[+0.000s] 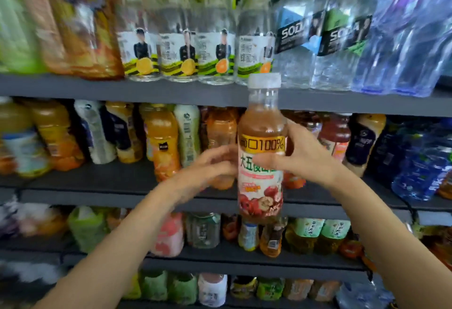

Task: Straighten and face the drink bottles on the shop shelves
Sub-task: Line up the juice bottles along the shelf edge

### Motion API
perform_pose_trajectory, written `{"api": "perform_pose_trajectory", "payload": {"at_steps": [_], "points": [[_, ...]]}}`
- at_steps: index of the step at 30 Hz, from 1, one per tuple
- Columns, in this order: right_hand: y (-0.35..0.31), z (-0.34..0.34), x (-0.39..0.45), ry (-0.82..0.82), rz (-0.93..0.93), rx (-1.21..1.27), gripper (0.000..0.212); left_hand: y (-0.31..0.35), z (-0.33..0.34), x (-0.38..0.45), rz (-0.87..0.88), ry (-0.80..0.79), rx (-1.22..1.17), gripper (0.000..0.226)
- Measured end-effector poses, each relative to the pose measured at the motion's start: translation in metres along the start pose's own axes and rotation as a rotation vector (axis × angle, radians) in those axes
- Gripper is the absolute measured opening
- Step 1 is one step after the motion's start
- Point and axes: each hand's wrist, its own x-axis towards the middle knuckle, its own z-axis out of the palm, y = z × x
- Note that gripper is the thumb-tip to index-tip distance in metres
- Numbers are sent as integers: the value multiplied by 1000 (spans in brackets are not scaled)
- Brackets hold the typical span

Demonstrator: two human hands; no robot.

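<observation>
A clear plastic bottle of reddish-brown juice with a white screw cap and a label showing red fruit (261,162) is held upright in front of the dark grey metal shop shelves (146,93), out in the air rather than standing on any shelf. Its label faces the camera, and its cap reaches up level with the front lip of the second shelf from the top. The right hand (303,154) is clamped on the bottle's middle from the right side, thumb lying across the front of the label and fingers wrapped behind. The left hand (212,162) sits just beside the bottle's left side with fingers loosely spread; motion blur makes it impossible to tell whether they touch the bottle. Behind the hands stands a row of orange juice bottles (161,137), some tilted. On the shelf above stand clear bottles with lemon-printed labels (181,56), upright and side by side, and to their right clear soda water bottles with black labels (293,34). Lower shelves hold green-labelled tea bottles (318,233).
</observation>
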Motion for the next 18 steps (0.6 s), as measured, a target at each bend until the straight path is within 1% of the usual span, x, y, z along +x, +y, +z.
{"api": "perform_pose_trajectory", "payload": {"at_steps": [1,3,5,7,9,11,13,15,18], "points": [[-15,12,10,6,-19,20,52,7,-17,-11,7,6,-51,50],[-46,39,32,46,-58,52,46,21,-54,-34,57,16,-56,42],[-76,72,54,100,-101,87,47,39,-90,-56,115,55,22,42],[-106,109,76,142,-140,131,49,53,-126,-76,190,128,139,51],[-131,146,95,165,-160,148,54,63,-162,-93,258,235,230,60],[-154,180,109,178,-187,129,63,67,-195,-110,308,329,274,65],[-172,207,120,227,-220,110,68,68,-223,-123,333,391,246,68],[-189,228,130,303,-262,48,67,71,-243,-131,355,470,219,70],[-209,253,148,338,-259,-83,60,76,-263,-136,406,566,254,62]]}}
